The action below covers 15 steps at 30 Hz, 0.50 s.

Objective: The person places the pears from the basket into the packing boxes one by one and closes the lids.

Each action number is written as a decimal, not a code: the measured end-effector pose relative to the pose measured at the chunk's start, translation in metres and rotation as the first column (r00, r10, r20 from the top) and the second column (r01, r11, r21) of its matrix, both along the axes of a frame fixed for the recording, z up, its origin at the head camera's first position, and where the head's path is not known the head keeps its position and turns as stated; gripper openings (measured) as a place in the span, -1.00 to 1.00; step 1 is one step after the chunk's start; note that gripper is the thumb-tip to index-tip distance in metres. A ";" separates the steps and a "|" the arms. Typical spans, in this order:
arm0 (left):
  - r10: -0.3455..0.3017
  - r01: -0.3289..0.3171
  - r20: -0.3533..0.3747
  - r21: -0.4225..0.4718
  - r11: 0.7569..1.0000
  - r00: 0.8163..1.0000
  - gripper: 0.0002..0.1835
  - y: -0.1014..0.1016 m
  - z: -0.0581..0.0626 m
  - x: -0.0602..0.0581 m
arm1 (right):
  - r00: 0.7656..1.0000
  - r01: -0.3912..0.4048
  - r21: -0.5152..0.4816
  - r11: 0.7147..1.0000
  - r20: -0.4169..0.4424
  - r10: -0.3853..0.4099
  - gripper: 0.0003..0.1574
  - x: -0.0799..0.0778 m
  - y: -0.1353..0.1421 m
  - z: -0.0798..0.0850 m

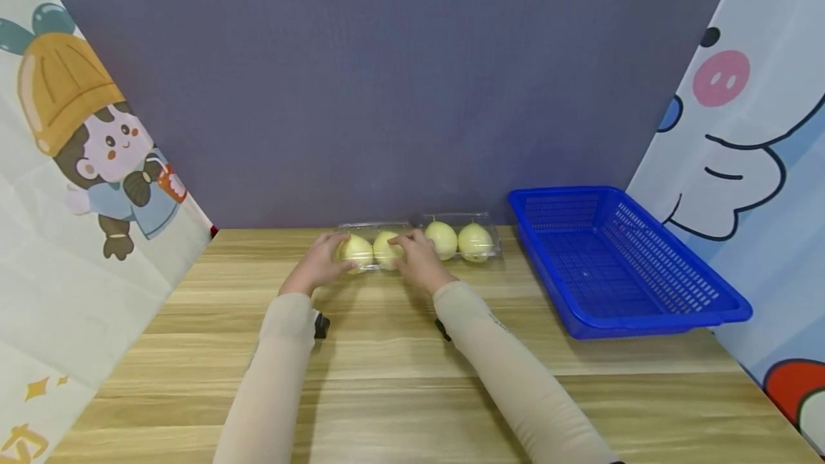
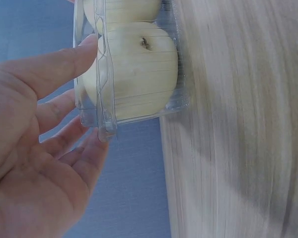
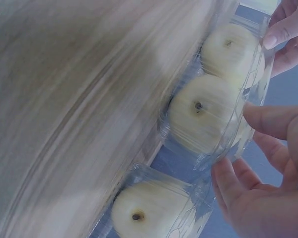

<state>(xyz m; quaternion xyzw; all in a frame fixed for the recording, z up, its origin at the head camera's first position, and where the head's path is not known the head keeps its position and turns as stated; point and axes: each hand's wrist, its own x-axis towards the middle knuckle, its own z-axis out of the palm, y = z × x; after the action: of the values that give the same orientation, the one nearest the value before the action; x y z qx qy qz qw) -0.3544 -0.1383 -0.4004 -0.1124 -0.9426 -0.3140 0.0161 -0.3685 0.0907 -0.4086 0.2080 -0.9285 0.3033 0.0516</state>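
Observation:
A clear plastic clamshell box [image 2: 108,94] with two pale yellow pears [image 1: 358,250] in it stands at the back of the table. My left hand [image 1: 321,261] holds the left end of this box, thumb on the near side of the rim and fingers round the end. At the opposite end, my right hand [image 1: 419,259] grips the rim the same way, with its thumb [image 3: 268,119] against the plastic. Just right of that hand sits a second clear clamshell box [image 1: 495,236], also with two pears [image 1: 475,242] inside.
A blue plastic basket [image 1: 559,299] with slotted sides stands on the right of the wooden table [image 1: 380,392]. Behind the boxes rises a grey-blue partition [image 1: 361,92]. Cartoon-printed curtains [image 1: 58,235] hang at both sides.

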 end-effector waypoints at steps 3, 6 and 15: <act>-0.001 0.001 0.000 -0.001 1.000 1.000 -0.26 0.000 0.001 -0.001 | 1.000 0.001 0.006 1.000 -0.009 -0.001 -0.46 -0.001 -0.001 0.001; 0.002 -0.002 0.012 0.005 1.000 1.000 -0.25 0.000 0.002 -0.002 | 1.000 0.005 0.006 1.000 -0.010 -0.005 -0.45 -0.001 -0.002 0.001; 0.018 -0.019 0.055 0.018 1.000 0.998 -0.24 0.000 0.003 -0.006 | 1.000 0.023 0.025 0.999 -0.004 -0.022 -0.46 -0.003 -0.004 0.002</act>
<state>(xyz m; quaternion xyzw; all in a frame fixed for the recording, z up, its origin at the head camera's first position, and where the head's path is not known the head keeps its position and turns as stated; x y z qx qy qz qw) -0.3608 -0.1382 -0.3974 -0.0949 -0.9407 -0.3256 -0.0058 -0.3718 0.0866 -0.4068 0.1987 -0.9343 0.2909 0.0541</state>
